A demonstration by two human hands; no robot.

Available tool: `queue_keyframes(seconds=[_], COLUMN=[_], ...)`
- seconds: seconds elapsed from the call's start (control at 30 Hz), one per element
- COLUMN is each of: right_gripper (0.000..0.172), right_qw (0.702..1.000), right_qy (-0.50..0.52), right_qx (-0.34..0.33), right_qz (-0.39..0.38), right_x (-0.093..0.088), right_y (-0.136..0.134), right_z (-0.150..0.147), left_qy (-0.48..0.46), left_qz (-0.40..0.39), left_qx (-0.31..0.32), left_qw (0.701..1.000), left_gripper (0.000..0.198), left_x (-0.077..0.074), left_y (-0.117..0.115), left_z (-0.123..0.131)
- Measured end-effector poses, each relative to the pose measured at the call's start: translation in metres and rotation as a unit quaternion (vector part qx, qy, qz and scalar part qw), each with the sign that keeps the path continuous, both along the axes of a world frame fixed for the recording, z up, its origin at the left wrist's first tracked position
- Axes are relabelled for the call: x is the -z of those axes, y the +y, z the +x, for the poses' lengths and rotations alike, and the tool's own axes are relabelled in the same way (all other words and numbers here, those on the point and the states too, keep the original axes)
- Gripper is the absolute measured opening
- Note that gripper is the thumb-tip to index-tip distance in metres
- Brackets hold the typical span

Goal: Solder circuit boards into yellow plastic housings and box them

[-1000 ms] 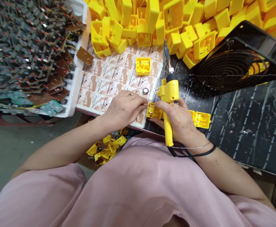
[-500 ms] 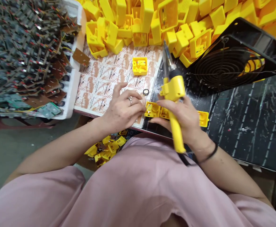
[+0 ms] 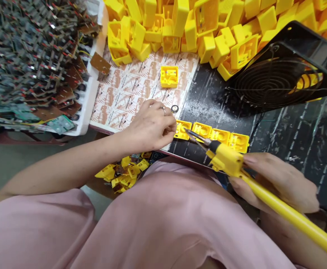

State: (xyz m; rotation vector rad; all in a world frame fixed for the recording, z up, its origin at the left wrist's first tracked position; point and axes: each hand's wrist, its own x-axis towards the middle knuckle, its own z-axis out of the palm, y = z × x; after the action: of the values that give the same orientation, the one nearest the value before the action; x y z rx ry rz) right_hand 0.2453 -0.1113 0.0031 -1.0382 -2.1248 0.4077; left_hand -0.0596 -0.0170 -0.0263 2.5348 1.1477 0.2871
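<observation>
Fingers [image 3: 264,164] of the right hand [image 3: 289,183] grip a yellow-handled soldering iron [image 3: 260,189], its tip over the leftmost open yellow housing [image 3: 182,130]; whether they touch cannot be told. The left hand [image 3: 153,127], wearing a ring [image 3: 162,109], curls at that housing's left side; what it pinches, if anything, is hidden. Three more open housings [image 3: 220,136] continue the row rightward along the black table covering [image 3: 300,149]. Just above the left knuckles lies a small round metal-rimmed part [image 3: 174,108], and farther up stands a single housing [image 3: 169,76]. Beyond are heaped yellow housings [image 3: 180,22], a tilted black fan [image 3: 264,84] on the right, and a white foam tray [image 3: 88,108] full of circuit boards [image 3: 40,56] on the left.
</observation>
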Motion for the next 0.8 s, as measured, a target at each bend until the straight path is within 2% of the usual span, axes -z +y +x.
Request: queue_keyframes(seconds=[0.1,0.27,0.43,0.53,0.6,0.67,0.8], right_gripper=[0.047,0.033,0.024,0.019,0.009,0.010,0.007], right_qw=[0.998,0.997,0.991,0.991,0.995,0.997,0.997], right_qy=[0.016,0.012,-0.043,-0.058,-0.056,-0.057,-0.044], right_qx=[-0.057,-0.073,-0.114,-0.109,-0.075,-0.044,-0.053], right_qz=[-0.005,0.025,0.049,0.050,0.025,-0.012,-0.038], right_x=[0.005,0.002,-0.007,-0.013,-0.016,-0.018,-0.012], right_y=[0.006,0.015,0.023,0.022,0.018,0.014,0.011], right_z=[-0.010,-0.015,-0.020,-0.017,-0.012,-0.009,-0.005], left_qy=[0.050,0.086,0.109,0.121,0.123,0.131,0.164], left_qz=[-0.021,-0.045,-0.039,-0.034,-0.031,-0.033,-0.051], left_qx=[0.008,0.025,0.028,0.033,0.040,0.043,0.034], left_qw=[0.999,0.995,0.993,0.992,0.991,0.990,0.985], left_gripper=[0.015,0.014,0.014,0.015,0.015,0.016,0.014], left_x=[-0.005,-0.010,-0.012,-0.014,-0.015,-0.018,-0.023], left_y=[0.007,0.014,0.015,0.015,0.015,0.015,0.016], left_z=[0.004,0.010,0.013,0.015,0.016,0.017,0.022])
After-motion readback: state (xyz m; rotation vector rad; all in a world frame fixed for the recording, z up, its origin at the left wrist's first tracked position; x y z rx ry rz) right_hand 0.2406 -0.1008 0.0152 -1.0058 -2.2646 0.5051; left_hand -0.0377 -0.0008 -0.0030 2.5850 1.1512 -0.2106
